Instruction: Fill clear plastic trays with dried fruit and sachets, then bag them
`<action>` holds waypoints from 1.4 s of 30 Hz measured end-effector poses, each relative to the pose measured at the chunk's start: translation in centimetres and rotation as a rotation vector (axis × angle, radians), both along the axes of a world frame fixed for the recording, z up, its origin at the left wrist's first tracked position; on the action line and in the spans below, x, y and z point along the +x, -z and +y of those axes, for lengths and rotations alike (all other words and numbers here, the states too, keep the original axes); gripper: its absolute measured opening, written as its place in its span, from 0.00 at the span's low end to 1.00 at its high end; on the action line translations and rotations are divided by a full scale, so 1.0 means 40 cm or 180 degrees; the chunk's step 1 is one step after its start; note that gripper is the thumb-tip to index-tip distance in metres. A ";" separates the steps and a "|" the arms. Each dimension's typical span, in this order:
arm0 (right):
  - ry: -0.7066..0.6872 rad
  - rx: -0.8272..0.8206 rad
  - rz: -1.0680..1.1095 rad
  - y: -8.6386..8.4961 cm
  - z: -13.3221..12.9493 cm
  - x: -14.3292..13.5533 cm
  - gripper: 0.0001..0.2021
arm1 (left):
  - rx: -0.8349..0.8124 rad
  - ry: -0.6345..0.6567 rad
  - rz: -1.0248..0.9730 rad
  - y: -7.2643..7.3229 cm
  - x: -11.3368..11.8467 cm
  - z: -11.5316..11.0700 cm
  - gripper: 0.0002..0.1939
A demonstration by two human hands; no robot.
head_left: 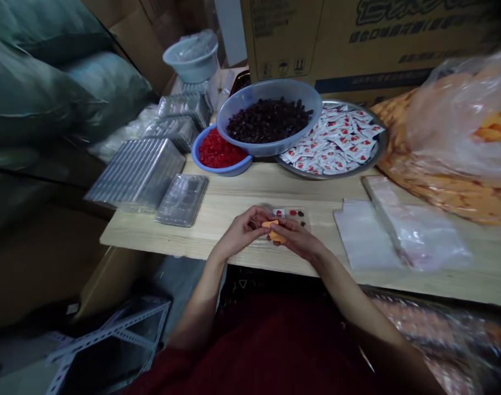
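Both hands meet over the front of the wooden table (234, 192). My left hand (244, 230) has its fingers closed on the left side of an orange piece (277, 232). From the right, my right hand (295, 236) grips the same piece between thumb and fingers. Just behind and under the hands lies a clear compartment tray (308, 216); a small white packet (279, 213) and some red and dark bits show in it. The hands cover its front left part.
Behind are a red-filled bowl (220, 171), a bowl of dark pieces (267, 148) and a metal tray of packets (336, 174). Stacked clear trays (139, 170) stand left. White sheets (365, 236) and a large bag of orange pieces (451, 186) are at right.
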State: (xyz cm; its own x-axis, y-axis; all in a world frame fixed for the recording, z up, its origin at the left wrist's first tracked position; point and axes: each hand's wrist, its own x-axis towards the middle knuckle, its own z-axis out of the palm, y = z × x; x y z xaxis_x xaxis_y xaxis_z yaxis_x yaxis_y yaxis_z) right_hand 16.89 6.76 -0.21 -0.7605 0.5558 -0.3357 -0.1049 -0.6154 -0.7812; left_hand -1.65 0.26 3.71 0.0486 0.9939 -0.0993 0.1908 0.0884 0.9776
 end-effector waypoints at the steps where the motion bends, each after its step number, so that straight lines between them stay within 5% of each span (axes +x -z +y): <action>1: 0.0069 -0.0021 -0.0020 0.005 -0.004 0.001 0.20 | 0.0031 -0.0121 0.0013 0.011 -0.003 -0.005 0.17; 7: 0.0696 -0.0328 -0.0095 0.018 -0.029 0.023 0.21 | 0.0158 -0.1574 0.0101 0.107 -0.033 -0.011 0.16; 15: 0.1094 -0.0338 0.0097 0.002 -0.047 0.035 0.12 | 0.0199 -0.1831 0.1162 0.140 0.046 0.005 0.10; 20: 0.0868 -0.0305 0.0111 0.014 -0.061 0.031 0.19 | 0.0808 -0.1844 0.2099 0.131 0.052 -0.010 0.09; 25: 0.0809 0.0938 -0.0291 0.023 -0.041 -0.004 0.29 | 0.0373 -0.1238 0.0537 0.065 0.048 -0.032 0.13; 29: 0.0441 0.2025 -0.0564 0.009 0.001 -0.046 0.29 | 0.0173 -0.0931 0.0098 0.042 0.033 -0.028 0.14; 35: 0.0917 0.1126 -0.0080 0.011 0.023 -0.084 0.29 | 0.0170 -0.1902 -0.1019 0.082 0.040 -0.023 0.17; 42: 0.0889 0.1194 -0.0213 0.015 0.021 -0.066 0.15 | 0.0125 -0.1561 -0.0336 0.070 0.054 -0.036 0.16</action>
